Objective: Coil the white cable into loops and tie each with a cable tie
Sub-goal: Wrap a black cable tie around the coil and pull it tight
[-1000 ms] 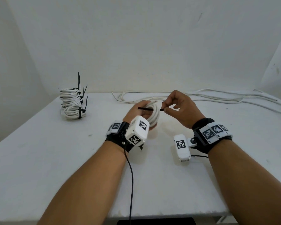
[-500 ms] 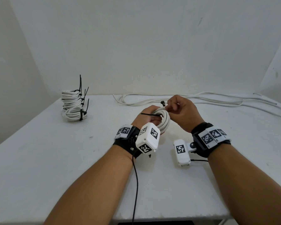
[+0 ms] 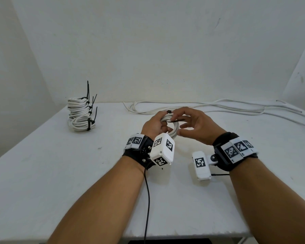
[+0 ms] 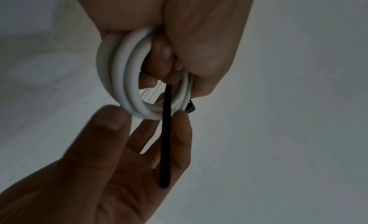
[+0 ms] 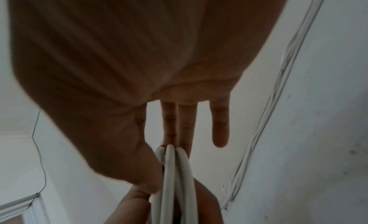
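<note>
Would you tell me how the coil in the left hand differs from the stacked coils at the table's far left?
The held coil is gripped off the table by the left hand; the stacked coils rest on it. The held coil's cable tie hangs unfastened; the stacked coils' ties are cinched. Both are white cable.

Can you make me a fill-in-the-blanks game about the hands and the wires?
1. The left hand grips a coil of ____ cable.
2. The cable tie across the coil is ____ in colour.
3. The right hand has its fingers ____.
4. The stack of tied coils stands on the person's ____ side.

Missing words: white; black; open; left
</note>
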Motion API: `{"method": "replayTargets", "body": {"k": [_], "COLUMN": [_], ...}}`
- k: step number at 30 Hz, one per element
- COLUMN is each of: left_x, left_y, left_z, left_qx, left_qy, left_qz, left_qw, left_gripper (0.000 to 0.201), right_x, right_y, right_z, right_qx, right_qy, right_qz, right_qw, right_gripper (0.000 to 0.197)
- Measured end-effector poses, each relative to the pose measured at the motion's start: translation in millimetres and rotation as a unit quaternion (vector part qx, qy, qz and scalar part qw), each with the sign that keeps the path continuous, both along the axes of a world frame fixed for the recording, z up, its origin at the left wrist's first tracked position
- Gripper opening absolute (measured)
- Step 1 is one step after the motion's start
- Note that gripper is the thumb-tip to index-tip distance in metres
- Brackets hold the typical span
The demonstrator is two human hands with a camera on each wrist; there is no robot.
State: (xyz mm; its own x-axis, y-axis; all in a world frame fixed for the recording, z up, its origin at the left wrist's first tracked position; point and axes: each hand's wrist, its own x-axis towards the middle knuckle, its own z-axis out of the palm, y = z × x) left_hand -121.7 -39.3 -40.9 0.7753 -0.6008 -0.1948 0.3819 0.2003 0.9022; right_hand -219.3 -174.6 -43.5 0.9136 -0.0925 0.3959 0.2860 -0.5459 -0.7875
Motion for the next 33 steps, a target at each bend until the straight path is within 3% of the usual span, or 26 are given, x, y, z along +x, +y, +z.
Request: {"method": "replayTargets", "body": {"k": [3, 8, 12, 16, 25, 27, 30, 33], "left_x": [-1, -2, 0, 1, 1, 1, 0, -1], "left_y": [-1, -11, -14, -14, -13, -13, -12, -11], "left_z": [0, -7, -13, -18, -15, -16, -16, -15], "left_qx": [-0.014, -0.031, -0.009, 0.026, 0.065, 0.067, 0.068, 0.076], "left_qy": [-0.008, -0.046, -0.109, -0.180, -0.233, -0.226, -0.222, -0.234], "left_qz": [0.018, 0.033, 0.050, 0.038, 0.039, 0.066, 0.088, 0.089], "left_qw": [1.000, 0.998, 0.993, 0.983, 0.969, 0.969, 0.969, 0.965], "left_gripper": [0.014, 0.010, 0.006, 0.010, 0.009, 0.011, 0.012, 0.011], "right_x": [4, 7, 7, 5, 8, 9, 7, 1], "right_y": [0, -6, -3, -2, 0, 4, 8, 6], "right_z": [-3, -6, -4, -3, -3, 0, 5, 10], "right_qx": [-0.047, -0.019, -0.002, -0.041, -0.002, 0.042, 0.197, 0.317], "right_qy": [-0.018, -0.089, -0.078, -0.082, -0.093, -0.095, -0.071, 0.047], "right_qz": [-0.052, -0.138, -0.135, -0.152, -0.148, -0.152, -0.132, -0.110], "right_qw": [0.997, 0.986, 0.988, 0.984, 0.985, 0.983, 0.969, 0.941], "right_gripper": [0.025, 0.017, 0.012, 0.007, 0.022, 0.024, 0.023, 0.028]}}
